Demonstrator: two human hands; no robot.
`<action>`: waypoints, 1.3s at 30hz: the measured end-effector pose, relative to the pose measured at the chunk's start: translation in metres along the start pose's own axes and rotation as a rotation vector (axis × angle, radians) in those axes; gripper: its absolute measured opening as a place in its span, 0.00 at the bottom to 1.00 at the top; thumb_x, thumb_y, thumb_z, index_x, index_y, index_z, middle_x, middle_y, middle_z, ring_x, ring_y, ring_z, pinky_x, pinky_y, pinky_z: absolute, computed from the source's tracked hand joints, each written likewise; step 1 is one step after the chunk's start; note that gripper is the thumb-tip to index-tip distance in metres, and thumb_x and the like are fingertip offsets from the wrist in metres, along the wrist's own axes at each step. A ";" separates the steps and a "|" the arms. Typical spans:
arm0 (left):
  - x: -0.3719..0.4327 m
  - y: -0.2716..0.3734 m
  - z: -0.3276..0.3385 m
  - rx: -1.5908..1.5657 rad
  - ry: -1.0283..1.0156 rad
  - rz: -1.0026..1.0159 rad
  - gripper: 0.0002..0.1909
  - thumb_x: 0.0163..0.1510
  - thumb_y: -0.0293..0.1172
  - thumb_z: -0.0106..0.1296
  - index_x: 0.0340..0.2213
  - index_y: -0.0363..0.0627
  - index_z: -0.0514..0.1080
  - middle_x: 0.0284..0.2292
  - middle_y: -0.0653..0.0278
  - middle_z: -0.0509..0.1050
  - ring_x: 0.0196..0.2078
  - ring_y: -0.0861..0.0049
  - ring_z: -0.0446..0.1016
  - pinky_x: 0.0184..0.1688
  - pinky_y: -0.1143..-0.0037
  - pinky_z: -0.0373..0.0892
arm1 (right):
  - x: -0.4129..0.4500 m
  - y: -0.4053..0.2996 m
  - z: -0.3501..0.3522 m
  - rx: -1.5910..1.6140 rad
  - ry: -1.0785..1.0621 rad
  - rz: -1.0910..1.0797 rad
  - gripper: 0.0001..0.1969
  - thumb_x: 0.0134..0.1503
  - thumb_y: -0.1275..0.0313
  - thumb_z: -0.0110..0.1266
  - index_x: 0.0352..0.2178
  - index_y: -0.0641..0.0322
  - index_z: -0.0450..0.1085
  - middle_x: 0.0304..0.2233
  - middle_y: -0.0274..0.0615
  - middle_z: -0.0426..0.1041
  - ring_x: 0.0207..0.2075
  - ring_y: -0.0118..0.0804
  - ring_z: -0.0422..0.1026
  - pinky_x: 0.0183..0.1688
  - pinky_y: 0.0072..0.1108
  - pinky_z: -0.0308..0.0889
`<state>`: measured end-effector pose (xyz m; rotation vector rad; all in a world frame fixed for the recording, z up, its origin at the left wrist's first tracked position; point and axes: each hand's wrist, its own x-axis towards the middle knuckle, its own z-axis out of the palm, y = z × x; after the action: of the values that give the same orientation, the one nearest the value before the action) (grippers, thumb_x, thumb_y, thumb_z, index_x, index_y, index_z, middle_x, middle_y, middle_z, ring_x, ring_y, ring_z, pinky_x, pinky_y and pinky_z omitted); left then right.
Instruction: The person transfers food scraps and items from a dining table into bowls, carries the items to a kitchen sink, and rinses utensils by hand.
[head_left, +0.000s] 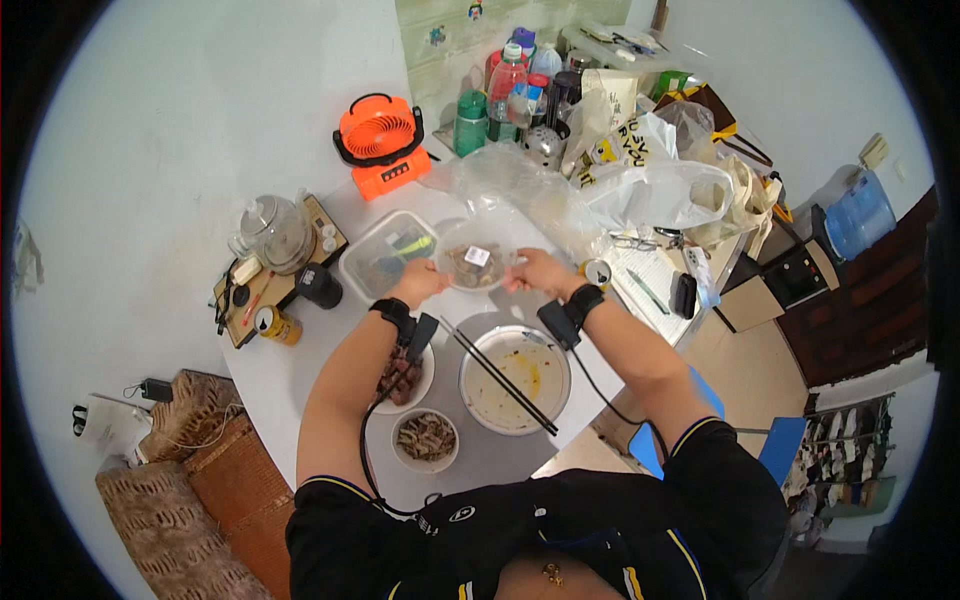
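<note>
Between my two hands is a round clear plastic container (474, 276) with brownish food inside and a white label on its lid. My left hand (421, 283) grips its left edge; my right hand (536, 271) grips its right edge. Just left of it lies a rectangular translucent plastic box (367, 262) with a yellow-green item. Nearer to me, black chopsticks (502, 379) rest across a large, stained white dish (480, 401). Partly behind my left wrist strap stands a bowl of reddish-brown meat (400, 381). A smaller bowl (425, 441) below it holds brown strips of food.
An orange fan (386, 146), a glass kettle (275, 234), a black cup (319, 286) and a yellow can (277, 325) stand at left. Another can (597, 274) is beside my right wrist. Plastic bags (652, 187), bottles (508, 90) and an open notebook (637, 281) occupy the far and right sides.
</note>
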<state>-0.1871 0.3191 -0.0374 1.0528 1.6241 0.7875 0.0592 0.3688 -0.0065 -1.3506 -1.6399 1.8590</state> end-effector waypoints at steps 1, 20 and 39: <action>-0.004 0.006 -0.001 0.000 -0.006 -0.008 0.11 0.38 0.28 0.55 0.18 0.33 0.66 0.16 0.61 0.68 0.18 0.81 0.66 0.20 0.82 0.63 | -0.002 -0.011 -0.007 0.063 -0.082 -0.016 0.22 0.48 0.75 0.45 0.43 0.75 0.53 0.25 0.46 0.70 0.21 0.30 0.70 0.18 0.14 0.61; -0.002 -0.002 0.011 -0.241 0.126 -0.118 0.04 0.39 0.16 0.45 0.17 0.25 0.64 0.16 0.54 0.66 0.15 0.70 0.68 0.16 0.76 0.69 | -0.077 0.095 -0.045 -0.441 0.143 0.181 0.16 0.46 0.65 0.49 0.24 0.73 0.66 0.18 0.44 0.69 0.17 0.30 0.69 0.18 0.17 0.63; -0.080 0.044 0.032 0.421 0.056 0.410 0.21 0.38 0.36 0.53 0.33 0.35 0.65 0.31 0.51 0.68 0.34 0.66 0.67 0.36 0.73 0.63 | -0.049 0.121 -0.035 -0.421 0.195 0.070 0.09 0.38 0.70 0.55 0.14 0.66 0.67 0.11 0.35 0.66 0.14 0.25 0.64 0.18 0.16 0.61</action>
<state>-0.1354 0.2643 0.0234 1.7146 1.6853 0.7573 0.1522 0.3174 -0.0900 -1.7120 -1.9688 1.4069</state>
